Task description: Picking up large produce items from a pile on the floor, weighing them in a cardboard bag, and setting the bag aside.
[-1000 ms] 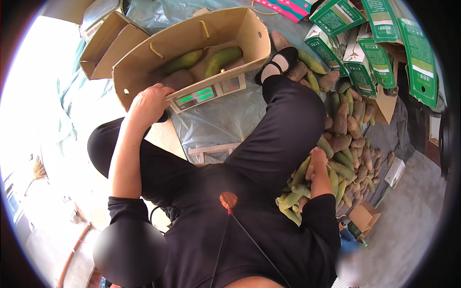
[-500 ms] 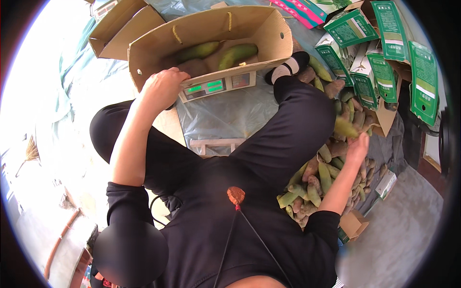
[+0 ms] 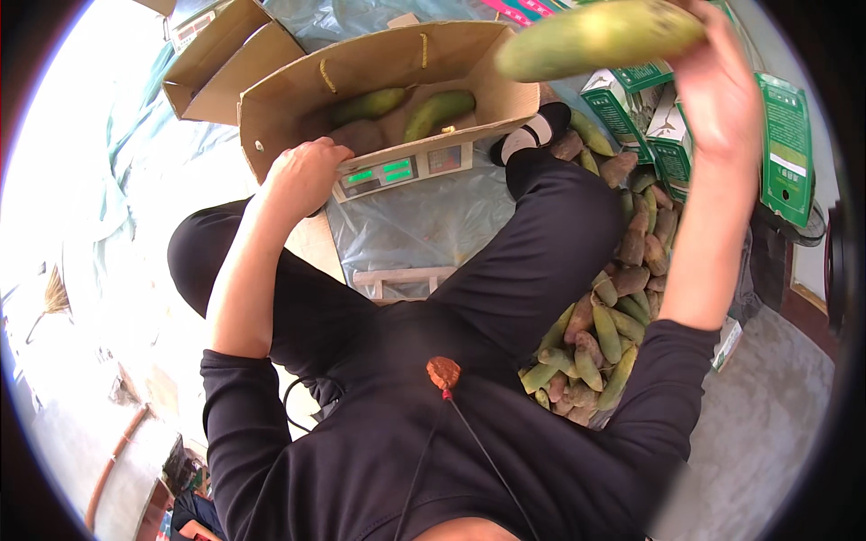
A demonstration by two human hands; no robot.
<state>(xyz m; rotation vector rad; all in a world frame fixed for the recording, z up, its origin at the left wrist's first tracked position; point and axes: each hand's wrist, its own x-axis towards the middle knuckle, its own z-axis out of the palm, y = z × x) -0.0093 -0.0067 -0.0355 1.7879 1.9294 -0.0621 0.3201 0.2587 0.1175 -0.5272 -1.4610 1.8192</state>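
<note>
My right hand is raised at the upper right, its fingers wrapped round one end of a large green radish, which points left toward an open cardboard box. That box has yellow rope handles and rests on a digital scale with lit green displays. Inside lie two green radishes, one at left and one at right, beside a brownish root. My left hand grips the near left edge of the box, fingertips over the rim.
A heap of green and brownish radishes lies along my right leg. Green-and-white printed cartons stand at the upper right. Another open cardboard box is at the upper left. A small wooden stool is between my legs.
My right hand has lifted the green radish from the heap, up and toward the cardboard box. My left hand has stayed on the box edge.
</note>
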